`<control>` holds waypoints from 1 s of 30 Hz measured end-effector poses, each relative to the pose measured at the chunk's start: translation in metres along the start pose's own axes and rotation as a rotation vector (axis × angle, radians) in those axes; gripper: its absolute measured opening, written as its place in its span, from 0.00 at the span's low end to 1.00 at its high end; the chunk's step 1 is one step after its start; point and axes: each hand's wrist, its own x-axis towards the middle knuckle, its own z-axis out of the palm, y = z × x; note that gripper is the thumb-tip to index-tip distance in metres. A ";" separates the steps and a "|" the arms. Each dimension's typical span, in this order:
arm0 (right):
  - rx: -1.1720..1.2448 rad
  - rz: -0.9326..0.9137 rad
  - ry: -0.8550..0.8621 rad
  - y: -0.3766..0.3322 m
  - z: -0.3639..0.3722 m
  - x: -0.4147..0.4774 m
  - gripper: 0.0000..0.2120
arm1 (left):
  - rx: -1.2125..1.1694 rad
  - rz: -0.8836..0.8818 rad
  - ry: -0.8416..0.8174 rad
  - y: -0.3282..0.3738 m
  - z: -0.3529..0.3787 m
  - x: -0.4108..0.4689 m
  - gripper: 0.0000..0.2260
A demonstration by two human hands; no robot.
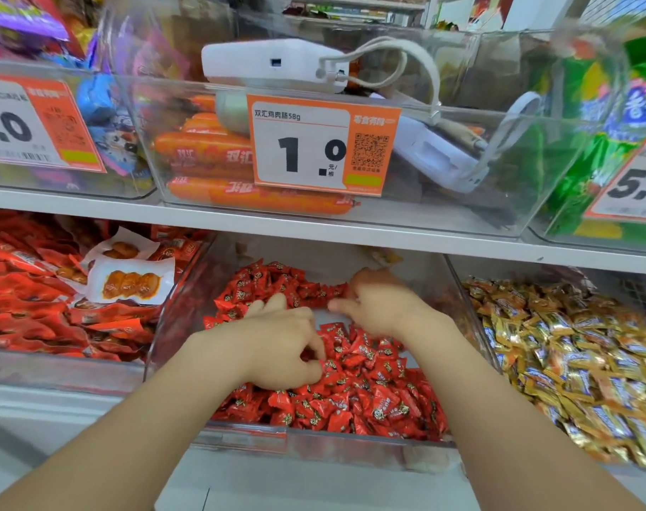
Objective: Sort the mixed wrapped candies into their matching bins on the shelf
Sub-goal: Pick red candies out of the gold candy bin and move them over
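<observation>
Red candies fill the clear middle bin on the lower shelf, heaped against its back wall and again toward its front rim, with a thinner strip between. Both hands are inside that bin. The left hand is sunk into the pile near the bin's left side, fingers curled down and thumb closing on a few red candies. The right hand is over the back heap near the right wall, fingers reaching leftward; it is blurred, and I cannot tell whether it holds anything.

The step looks like searching the red pile for strays, and none is plain to see from here. The next move calls for raking the top layer aside and lifting out only an off-colour piece, likely over the right wall into the gold candies in the bin beside it.

The candies are small pillow packs with crimped ends; they lie jumbled, their long axes pointing every way, with no common heading. The bin's own long axis runs from front rim to back wall
</observation>
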 end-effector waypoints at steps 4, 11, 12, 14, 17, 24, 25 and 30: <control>0.127 -0.178 -0.130 -0.007 0.000 -0.024 0.08 | 0.092 -0.143 0.003 -0.006 -0.004 0.002 0.13; -0.353 0.040 0.117 -0.003 0.009 -0.023 0.13 | 0.119 -0.185 0.024 -0.011 -0.003 0.002 0.10; -0.385 0.069 0.156 -0.002 0.008 -0.024 0.15 | 0.128 -0.182 0.045 -0.011 -0.003 0.002 0.10; -0.357 0.117 0.176 -0.002 0.005 -0.025 0.16 | 0.157 -0.163 0.099 -0.011 -0.004 0.004 0.10; -0.196 0.115 0.129 0.003 0.002 -0.022 0.14 | 0.218 -0.111 0.181 -0.010 -0.004 0.009 0.11; -0.262 0.108 -0.008 0.003 0.016 -0.021 0.19 | -0.066 -0.042 0.288 -0.007 -0.003 0.028 0.05; -0.278 0.106 -0.013 0.000 0.019 -0.020 0.20 | -0.121 -0.066 0.291 -0.010 -0.004 0.029 0.06; -0.233 0.096 -0.029 -0.010 0.019 -0.016 0.07 | -0.152 -0.040 0.193 -0.029 -0.003 0.026 0.08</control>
